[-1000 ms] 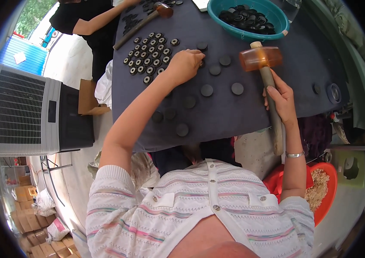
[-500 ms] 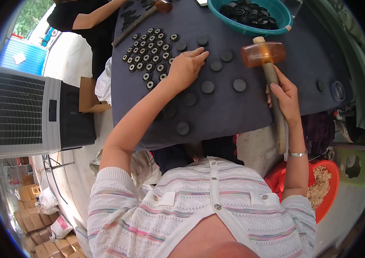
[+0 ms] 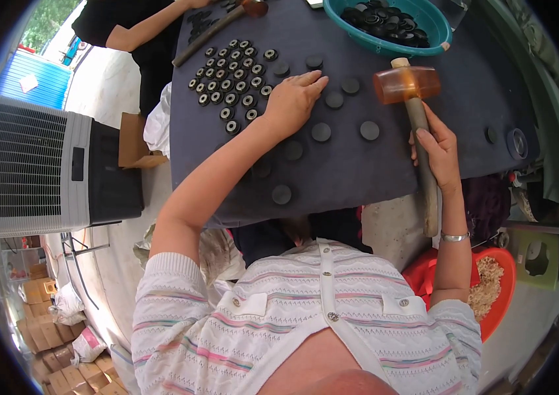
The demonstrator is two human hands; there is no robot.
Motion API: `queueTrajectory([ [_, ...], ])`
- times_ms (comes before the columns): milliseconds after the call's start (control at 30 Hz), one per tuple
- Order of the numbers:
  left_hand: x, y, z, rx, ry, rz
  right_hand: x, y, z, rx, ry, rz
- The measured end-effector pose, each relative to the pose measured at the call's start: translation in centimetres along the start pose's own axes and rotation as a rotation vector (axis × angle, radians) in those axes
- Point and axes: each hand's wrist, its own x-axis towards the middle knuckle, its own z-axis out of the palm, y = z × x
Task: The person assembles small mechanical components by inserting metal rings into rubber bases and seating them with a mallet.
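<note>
HANDS: mallet [image 3: 406,84] grasped by the handle in right hand [image 3: 439,150], head held over the surface [image 3: 385,174]; left hand [image 3: 294,100] flat, released, on black discs [image 3: 334,100] | RISK: left fingers judged exposed to a stray blow; loose discs may scatter.

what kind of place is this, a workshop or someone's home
Likely a small workshop: a dark work table laid with rows of black discs, a mallet in the right hand, stacked cartons nearby.

Left hand [image 3: 292,99] slid toward upper discs [image 3: 314,62]; mallet [image 3: 408,84] raised slightly
</note>
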Motion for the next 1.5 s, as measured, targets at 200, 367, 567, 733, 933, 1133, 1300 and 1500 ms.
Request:
queueTrajectory([
  [200, 0.3, 0.2, -0.2, -0.055, -0.014, -0.054, 0.0, 0.1, 0.0, 0.005, 0.005, 0.005],
  [367, 0.4, 0.3, 0.1, -0.058, -0.033, -0.065, 0.1, 0.2, 0.0, 0.006, 0.009, -0.001],
  [567, 0.3, 0.2, 0.3, -0.053, -0.05, -0.12, 0.1, 0.2, -0.1, 0.016, 0.003, 0.003],
  [733, -0.5, 0.9, 0.5, 0.24, -0.073, -0.047, 0.1, -0.4, 0.1, 0.0, -0.001, 0.001],
  [933, -0.6, 1.2, -1.9, 0.295, -0.122, -0.058, -0.1, -0.4, 0.3, -0.032, -0.017, 0.003],
  [1133, -5.2, -1.3, -9.2, 0.035, 0.397, -0.2, 0.4, -3.4, 3.3, -0.194, -0.063, -0.106],
  [1300, -12.0, -4.3, -9.8, 0.065, 0.688, -0.483, 4.8, -8.2, 8.9, -0.756, -0.185, -0.706],
  [1500, -14.1, -5.3, -9.0, 0.071, 0.789, -0.649, 7.3, -5.5, 10.5, -0.948, -0.267, -0.529],
])
